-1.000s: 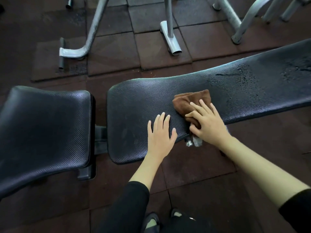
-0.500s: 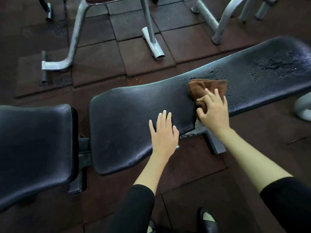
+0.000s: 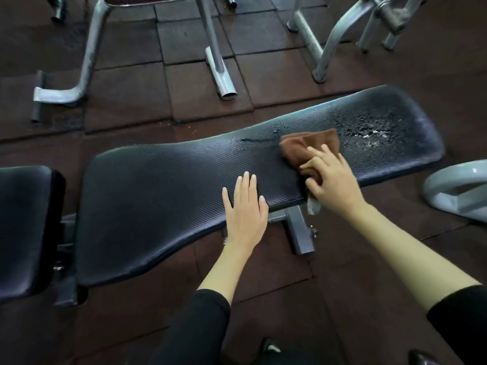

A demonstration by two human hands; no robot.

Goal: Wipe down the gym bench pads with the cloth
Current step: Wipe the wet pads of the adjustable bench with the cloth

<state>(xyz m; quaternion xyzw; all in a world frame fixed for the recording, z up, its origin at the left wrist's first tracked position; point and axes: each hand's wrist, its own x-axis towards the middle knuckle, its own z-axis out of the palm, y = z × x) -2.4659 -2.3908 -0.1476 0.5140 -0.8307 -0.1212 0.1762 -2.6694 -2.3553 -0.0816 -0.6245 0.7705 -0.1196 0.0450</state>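
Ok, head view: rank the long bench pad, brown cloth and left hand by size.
1. long bench pad.
2. left hand and brown cloth look alike; the right hand covers part of the cloth, so unranked.

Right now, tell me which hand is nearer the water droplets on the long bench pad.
Right. The right hand holds the brown cloth just short of the droplets; the left hand rests flat on the pad, farther away.

Black sleeves (image 3: 203,325), cuffs ending at mid-forearm, both arms.
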